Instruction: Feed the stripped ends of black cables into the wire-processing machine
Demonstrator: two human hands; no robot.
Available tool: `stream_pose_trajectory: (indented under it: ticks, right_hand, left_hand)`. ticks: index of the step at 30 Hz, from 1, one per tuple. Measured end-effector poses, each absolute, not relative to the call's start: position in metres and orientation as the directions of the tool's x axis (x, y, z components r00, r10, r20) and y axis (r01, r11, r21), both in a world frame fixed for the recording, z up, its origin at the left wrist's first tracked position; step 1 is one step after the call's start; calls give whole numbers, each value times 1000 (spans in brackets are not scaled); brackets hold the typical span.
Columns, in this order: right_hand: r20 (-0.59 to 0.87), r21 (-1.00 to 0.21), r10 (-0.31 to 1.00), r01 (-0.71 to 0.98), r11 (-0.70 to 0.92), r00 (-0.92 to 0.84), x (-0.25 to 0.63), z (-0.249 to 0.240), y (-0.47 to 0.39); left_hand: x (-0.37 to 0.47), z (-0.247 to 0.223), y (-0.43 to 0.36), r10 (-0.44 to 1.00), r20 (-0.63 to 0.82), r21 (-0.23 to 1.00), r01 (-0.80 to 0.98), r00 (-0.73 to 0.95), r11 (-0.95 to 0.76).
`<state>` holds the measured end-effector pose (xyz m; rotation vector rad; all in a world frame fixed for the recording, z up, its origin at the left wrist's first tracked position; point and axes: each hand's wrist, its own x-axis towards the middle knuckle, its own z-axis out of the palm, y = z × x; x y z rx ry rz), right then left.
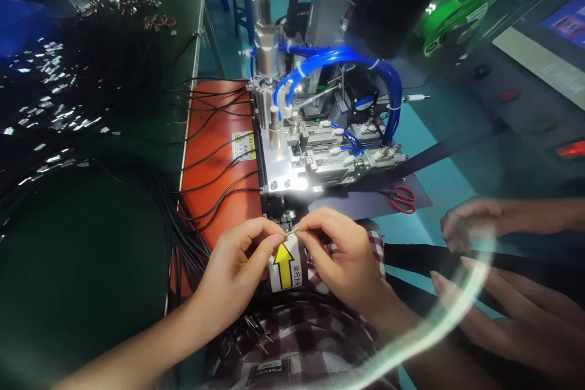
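Observation:
My left hand (pixel 244 262) and my right hand (pixel 340 253) meet at the near end of a metal machine (pixel 292 164). Thumb and forefinger of each are pinched on thin wire ends, too small to make out fully. Just below the fingertips is a white label (pixel 295 268) with a yellow arrow (pixel 284 269). Several black cables (pixel 228 155) run from the machine's left edge across an orange-red surface (pixel 205 128).
Black cables with shiny ends (pixel 59 85) are heaped on the dark green table (pixel 91 256) at left. Red-handled scissors (pixel 403 199) lie right of the machine. Another person's hands (pixel 475 222) are at the right. A green spool (pixel 452 15) stands behind.

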<state>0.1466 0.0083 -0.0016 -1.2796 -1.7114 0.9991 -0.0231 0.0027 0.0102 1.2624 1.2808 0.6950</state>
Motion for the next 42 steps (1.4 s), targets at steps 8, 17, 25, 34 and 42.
stream_pose_trajectory:
  ticks: [8, 17, 25, 34, 42]
  right_hand:
    - [-97, -995, 851, 40, -90, -516, 158, -7, 34]
    - [-289, -934, 934, -153, -323, -211, 138, -16, 11]
    - [-51, -986, 998, 163, -44, -40, 126, -12, -3]
    - [-451, -743, 868, -451, -495, -209, 106, -8, -8]
    - [-433, -821, 828, -223, -526, -356, 125, -20, -4]
  left_hand:
    - [-31, 12, 8, 819, -442, 897, 148, 366, 417]
    - [-34, -1, 11, 845, -447, 892, 69, 294, 447]
    - [-34, 0, 12, 874, -391, 919, 72, 289, 387]
    - [-26, -7, 2, 983, 95, 938, 318, 156, -141]
    - [-31, -11, 2, 962, 178, 899, 363, 205, -244]
